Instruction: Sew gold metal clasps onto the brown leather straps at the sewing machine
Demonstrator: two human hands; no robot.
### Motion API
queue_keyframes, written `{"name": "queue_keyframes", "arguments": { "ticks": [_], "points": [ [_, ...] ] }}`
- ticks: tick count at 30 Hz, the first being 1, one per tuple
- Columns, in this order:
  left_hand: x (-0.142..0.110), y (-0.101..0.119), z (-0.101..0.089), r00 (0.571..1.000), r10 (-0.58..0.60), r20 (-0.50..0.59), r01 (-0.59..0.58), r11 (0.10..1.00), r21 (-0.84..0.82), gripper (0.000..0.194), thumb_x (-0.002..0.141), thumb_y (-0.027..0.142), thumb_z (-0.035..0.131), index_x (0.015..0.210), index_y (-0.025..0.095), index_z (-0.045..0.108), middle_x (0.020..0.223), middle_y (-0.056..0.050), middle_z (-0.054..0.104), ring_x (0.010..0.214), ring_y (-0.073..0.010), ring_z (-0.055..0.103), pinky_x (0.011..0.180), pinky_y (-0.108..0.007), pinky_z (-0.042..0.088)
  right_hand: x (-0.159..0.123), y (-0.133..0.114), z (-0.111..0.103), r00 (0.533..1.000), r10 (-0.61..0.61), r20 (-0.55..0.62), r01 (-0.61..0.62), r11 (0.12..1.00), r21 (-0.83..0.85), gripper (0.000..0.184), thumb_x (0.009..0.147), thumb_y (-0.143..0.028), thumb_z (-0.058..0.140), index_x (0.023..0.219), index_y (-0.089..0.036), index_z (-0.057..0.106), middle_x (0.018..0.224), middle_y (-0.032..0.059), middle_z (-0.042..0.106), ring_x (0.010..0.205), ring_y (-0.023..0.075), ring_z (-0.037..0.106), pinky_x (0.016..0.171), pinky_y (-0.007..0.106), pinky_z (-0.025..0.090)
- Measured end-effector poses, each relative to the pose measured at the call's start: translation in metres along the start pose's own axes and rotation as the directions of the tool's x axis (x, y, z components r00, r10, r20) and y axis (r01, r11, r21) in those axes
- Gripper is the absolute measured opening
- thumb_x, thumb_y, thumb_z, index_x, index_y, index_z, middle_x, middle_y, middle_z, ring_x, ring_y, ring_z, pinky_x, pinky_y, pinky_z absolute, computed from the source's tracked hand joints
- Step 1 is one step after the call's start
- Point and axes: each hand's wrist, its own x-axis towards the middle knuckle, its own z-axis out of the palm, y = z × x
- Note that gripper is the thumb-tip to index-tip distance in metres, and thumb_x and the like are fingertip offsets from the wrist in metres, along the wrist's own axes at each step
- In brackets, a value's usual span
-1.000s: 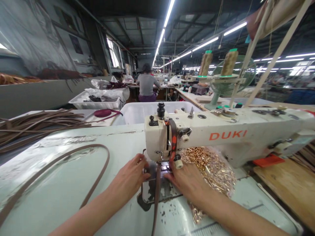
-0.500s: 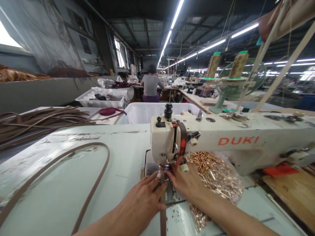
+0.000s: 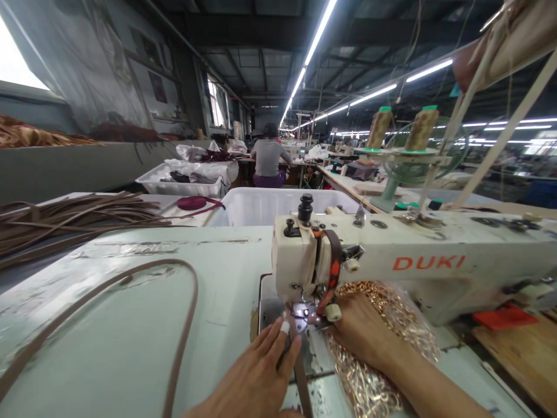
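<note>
A white DUKI sewing machine [image 3: 391, 261] stands on the pale green table [image 3: 108, 342]. A brown strap [image 3: 300, 377] runs under its needle area and towards me. My left hand [image 3: 256, 377] lies on the strap just in front of the needle, fingers stretched and pressed flat; one fingertip wears a white tape. My right hand [image 3: 361, 331] rests behind the presser foot beside the machine head, its fingers hidden by the machine. A clear bag of gold metal fittings [image 3: 383, 348] lies under my right wrist.
A long loop of brown strap [image 3: 174, 278] curves across the table's left. A pile of brown straps [image 3: 65, 217] lies at far left, white bins [image 3: 278, 203] behind. Thread cones [image 3: 420, 128] and a green fan [image 3: 404, 157] stand at the right. A person [image 3: 267, 159] sits far back.
My left hand has slid right from beside the machine plate onto the strap in front of the needle. My right hand has drawn back behind the presser foot. The view has tilted upward.
</note>
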Motion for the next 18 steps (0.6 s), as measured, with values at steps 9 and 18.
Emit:
{"name": "queue_keyframes", "arguments": {
  "ticks": [9, 18],
  "points": [
    [-0.006, 0.003, -0.002, 1.0, -0.013, 0.004, 0.013, 1.0, -0.005, 0.083, 0.083, 0.06, 0.054, 0.14, 0.002, 0.035, 0.142, -0.03, 0.027, 0.134, -0.0404, 0.021, 0.108, -0.053, 0.028, 0.0, 0.001, -0.004, 0.992, -0.107, 0.067, 0.102, 0.992, 0.074, 0.019, 0.075, -0.008, 0.057, 0.081, -0.021, 0.068, 0.074, 0.0002, 0.067, 0.069, 0.0177, 0.062, 0.062, 0.027, 0.036],
    [-0.007, -0.002, 0.011, 0.998, 0.027, -0.063, -0.025, 0.999, 0.043, 0.09, 0.082, 0.06, 0.056, 0.143, 0.0, 0.027, 0.142, -0.032, 0.026, 0.134, -0.0424, 0.019, 0.11, -0.051, 0.025, -0.002, 0.005, 0.001, 0.993, -0.105, 0.047, 0.1, 0.991, 0.088, 0.026, 0.072, -0.002, 0.055, 0.081, -0.021, 0.07, 0.073, 0.003, 0.067, 0.072, 0.0198, 0.063, 0.065, 0.028, 0.04]
  ]
}}
